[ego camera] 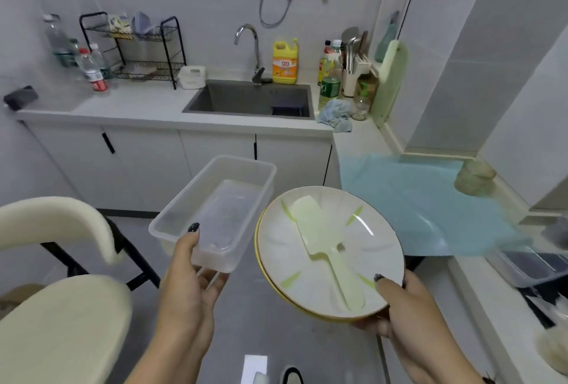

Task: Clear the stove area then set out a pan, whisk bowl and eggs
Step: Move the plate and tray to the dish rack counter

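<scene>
Hands full, head view: left hand (187,279) grips a clear plastic container (215,211); right hand (399,306) pinches stacked plates (329,254) bearing a pale green spatula (325,248). Sink (246,97) lies straight ahead, beyond both, likely their destination.

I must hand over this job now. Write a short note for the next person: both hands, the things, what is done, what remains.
Left hand holds a clear plastic container by its near rim.
Right hand grips stacked plates; a pale green plastic knife lies on top.
Both are carried in the air, facing the sink.
Done: these items are picked up.
Left: set them down, then bring pan, whisk bowl and eggs; none is visible.
</scene>
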Demonstrator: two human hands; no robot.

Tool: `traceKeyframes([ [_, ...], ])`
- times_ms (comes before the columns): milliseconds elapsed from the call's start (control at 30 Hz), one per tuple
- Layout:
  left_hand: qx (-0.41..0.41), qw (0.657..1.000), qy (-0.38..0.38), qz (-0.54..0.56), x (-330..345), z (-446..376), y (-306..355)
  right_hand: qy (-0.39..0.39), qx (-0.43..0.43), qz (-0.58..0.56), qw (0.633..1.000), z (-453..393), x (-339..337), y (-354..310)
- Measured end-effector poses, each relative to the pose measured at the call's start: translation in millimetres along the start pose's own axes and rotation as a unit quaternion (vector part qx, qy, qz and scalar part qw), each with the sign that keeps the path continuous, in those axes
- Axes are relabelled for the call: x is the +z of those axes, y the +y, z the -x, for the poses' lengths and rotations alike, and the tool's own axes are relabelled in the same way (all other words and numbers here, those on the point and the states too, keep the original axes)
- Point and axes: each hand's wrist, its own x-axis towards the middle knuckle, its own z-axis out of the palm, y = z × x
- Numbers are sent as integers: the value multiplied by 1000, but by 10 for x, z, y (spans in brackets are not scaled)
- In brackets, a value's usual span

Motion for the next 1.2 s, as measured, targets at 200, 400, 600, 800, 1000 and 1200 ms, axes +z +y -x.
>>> traceKeyframes([
  [200,24,998,56,13,461,-847,118,-60,11,31,998,-1098,509,-581],
  [400,42,992,115,29,697,-1588,276,-134,-24,79,988,-1931,1105,-1017],
  [600,46,985,154,60,794,-2360,460,-163,6,84,983,-2542,1669,-1157],
  [800,46,982,163,81,771,-3327,768,-147,38,86,985,-3228,2409,-1237],
  [1000,40,979,183,86,691,-4550,1392,-132,49,98,985,-4020,3534,-1355],
  [1200,60,981,170,65,574,-5729,2158,-128,35,95,987,-4669,4867,-1475],
])
